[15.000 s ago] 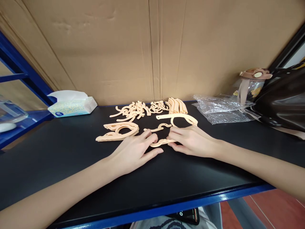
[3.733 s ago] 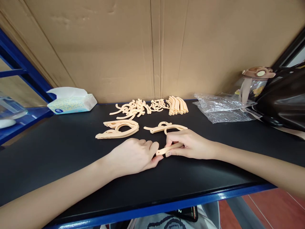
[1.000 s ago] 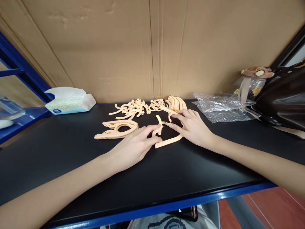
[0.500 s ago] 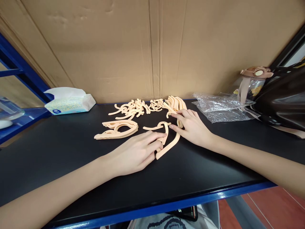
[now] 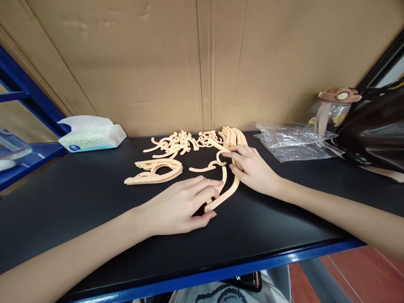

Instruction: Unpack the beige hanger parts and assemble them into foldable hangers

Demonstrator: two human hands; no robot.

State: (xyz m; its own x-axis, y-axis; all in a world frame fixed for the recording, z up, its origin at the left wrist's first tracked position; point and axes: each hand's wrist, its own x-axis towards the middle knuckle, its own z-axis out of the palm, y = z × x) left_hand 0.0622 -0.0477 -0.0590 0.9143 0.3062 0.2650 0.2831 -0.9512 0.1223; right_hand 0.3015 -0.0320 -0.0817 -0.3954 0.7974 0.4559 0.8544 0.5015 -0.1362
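Observation:
A peach plastic hanger piece (image 5: 227,190) lies on the black table (image 5: 94,219), running from near to far between my hands. My left hand (image 5: 184,206) pinches its near end between thumb and fingers. My right hand (image 5: 251,168) grips its far end, where a hook part (image 5: 208,168) branches left. A stack of finished peach hangers (image 5: 154,172) lies just left of my left hand. Behind them sits a pile of loose peach hooks (image 5: 179,143) and a row of curved arms (image 5: 233,136).
A tissue pack (image 5: 91,134) rests at the back left beside a blue shelf frame (image 5: 19,97). Crumpled clear plastic bags (image 5: 290,141), a lidded bottle (image 5: 334,107) and a dark bag (image 5: 372,130) fill the right. Cardboard (image 5: 195,63) walls the back.
The hanger piece has swung from lying across to pointing away from me. My left hand slid nearer along it to its near end; my right hand stayed at the far end.

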